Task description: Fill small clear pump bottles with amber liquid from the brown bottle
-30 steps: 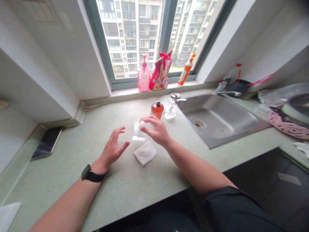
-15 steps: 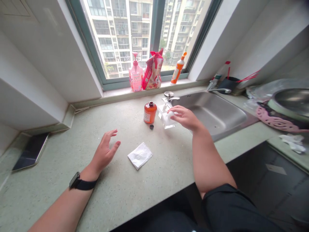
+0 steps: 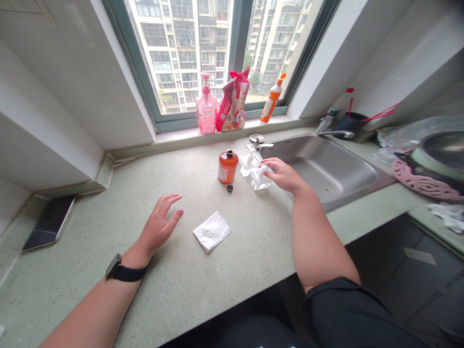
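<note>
My right hand [image 3: 284, 175] reaches to the clear and white plastic container [image 3: 259, 181] beside the sink. Its thumb and fingers are closed around a small white rounded piece [image 3: 263, 169] there, whose kind I cannot make out. Left of the container stands an uncapped amber bottle [image 3: 227, 166] with a pale label, upright. Its small black cap [image 3: 230, 189] lies just in front. A folded white tissue [image 3: 212, 231] lies flat on the counter. My left hand [image 3: 163, 222], wearing a black watch at the wrist, is open and holds nothing, left of the tissue.
A steel sink [image 3: 326, 169] with a faucet [image 3: 335, 133] is at the right. On the sill stand a pink pump bottle [image 3: 206, 108], a red bag [image 3: 234, 104] and an orange bottle [image 3: 271, 102]. Pans [image 3: 442, 154] sit far right; a dark panel [image 3: 50, 222] is at left.
The view has shifted slightly, so the things on the counter appear a little further right. My right hand stays at the plastic container, and my left hand remains open in nearly the same place.
</note>
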`<move>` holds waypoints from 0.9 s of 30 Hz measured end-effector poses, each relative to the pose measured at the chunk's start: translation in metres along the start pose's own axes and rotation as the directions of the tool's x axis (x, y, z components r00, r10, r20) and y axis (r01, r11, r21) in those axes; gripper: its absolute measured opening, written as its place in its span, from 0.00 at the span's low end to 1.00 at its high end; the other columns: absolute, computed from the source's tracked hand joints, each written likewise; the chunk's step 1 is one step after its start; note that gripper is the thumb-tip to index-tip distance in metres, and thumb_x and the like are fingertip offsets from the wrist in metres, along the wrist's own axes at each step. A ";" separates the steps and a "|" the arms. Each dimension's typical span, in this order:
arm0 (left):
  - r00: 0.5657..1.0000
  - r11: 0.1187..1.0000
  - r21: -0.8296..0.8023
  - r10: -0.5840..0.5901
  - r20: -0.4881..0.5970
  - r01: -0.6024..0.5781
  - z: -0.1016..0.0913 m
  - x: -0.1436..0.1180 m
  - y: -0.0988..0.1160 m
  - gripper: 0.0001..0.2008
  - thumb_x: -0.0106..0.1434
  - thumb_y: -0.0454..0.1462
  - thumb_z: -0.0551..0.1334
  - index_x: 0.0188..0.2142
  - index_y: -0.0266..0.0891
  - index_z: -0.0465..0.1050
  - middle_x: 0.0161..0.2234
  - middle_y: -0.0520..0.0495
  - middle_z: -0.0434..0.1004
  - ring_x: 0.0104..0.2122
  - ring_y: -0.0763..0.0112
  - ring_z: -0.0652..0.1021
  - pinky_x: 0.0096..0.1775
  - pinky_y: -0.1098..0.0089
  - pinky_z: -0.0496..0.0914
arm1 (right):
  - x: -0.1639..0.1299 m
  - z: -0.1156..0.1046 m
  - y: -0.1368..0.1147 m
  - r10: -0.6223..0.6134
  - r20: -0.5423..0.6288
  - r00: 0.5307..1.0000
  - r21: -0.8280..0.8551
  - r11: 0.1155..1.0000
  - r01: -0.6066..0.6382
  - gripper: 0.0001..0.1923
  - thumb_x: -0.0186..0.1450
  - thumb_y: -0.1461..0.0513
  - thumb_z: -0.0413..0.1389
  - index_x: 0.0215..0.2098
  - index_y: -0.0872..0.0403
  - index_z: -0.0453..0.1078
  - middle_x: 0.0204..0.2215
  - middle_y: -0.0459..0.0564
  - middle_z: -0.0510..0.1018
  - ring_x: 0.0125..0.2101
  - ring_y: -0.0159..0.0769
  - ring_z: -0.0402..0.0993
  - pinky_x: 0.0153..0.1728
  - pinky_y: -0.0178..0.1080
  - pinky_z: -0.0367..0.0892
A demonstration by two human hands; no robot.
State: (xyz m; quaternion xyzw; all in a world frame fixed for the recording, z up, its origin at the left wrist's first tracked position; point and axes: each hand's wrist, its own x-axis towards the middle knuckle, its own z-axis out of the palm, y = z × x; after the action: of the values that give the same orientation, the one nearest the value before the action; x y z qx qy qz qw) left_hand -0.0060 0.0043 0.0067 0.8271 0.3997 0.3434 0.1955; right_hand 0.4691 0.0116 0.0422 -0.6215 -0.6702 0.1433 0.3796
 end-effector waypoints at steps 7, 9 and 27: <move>0.999 1.000 -0.002 -0.020 0.028 0.020 0.000 0.000 0.001 0.20 0.77 0.48 0.58 0.61 0.44 0.73 0.61 0.39 0.75 0.63 0.52 0.75 0.67 0.47 0.69 | 0.000 0.002 0.002 0.025 0.046 0.999 0.015 1.000 -0.026 0.15 0.67 0.51 0.62 0.48 0.47 0.82 0.60 0.55 0.79 0.62 0.51 0.75 0.69 0.59 0.64; 0.999 1.000 0.000 -0.022 0.035 0.022 0.000 0.000 0.002 0.19 0.77 0.48 0.58 0.61 0.44 0.73 0.61 0.39 0.75 0.63 0.53 0.76 0.67 0.47 0.69 | 0.000 0.004 0.002 0.036 0.042 0.998 0.030 0.999 -0.037 0.15 0.67 0.52 0.62 0.48 0.48 0.82 0.59 0.55 0.79 0.62 0.50 0.75 0.69 0.59 0.63; 0.996 0.999 -0.010 -0.046 0.081 0.047 0.001 0.000 0.005 0.19 0.75 0.47 0.60 0.60 0.43 0.74 0.57 0.40 0.79 0.59 0.53 0.78 0.65 0.48 0.71 | -0.014 0.025 -0.079 -0.150 -0.519 0.841 0.054 0.977 0.207 0.27 0.74 0.56 0.51 0.70 0.42 0.63 0.62 0.55 0.76 0.65 0.51 0.74 0.68 0.56 0.72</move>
State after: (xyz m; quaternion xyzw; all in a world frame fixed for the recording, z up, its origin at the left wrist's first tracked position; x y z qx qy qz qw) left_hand -0.0026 0.0013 0.0092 0.8295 0.4087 0.3075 0.2243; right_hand 0.3936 -0.0094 0.0735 -0.5504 -0.5913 -0.0270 0.5887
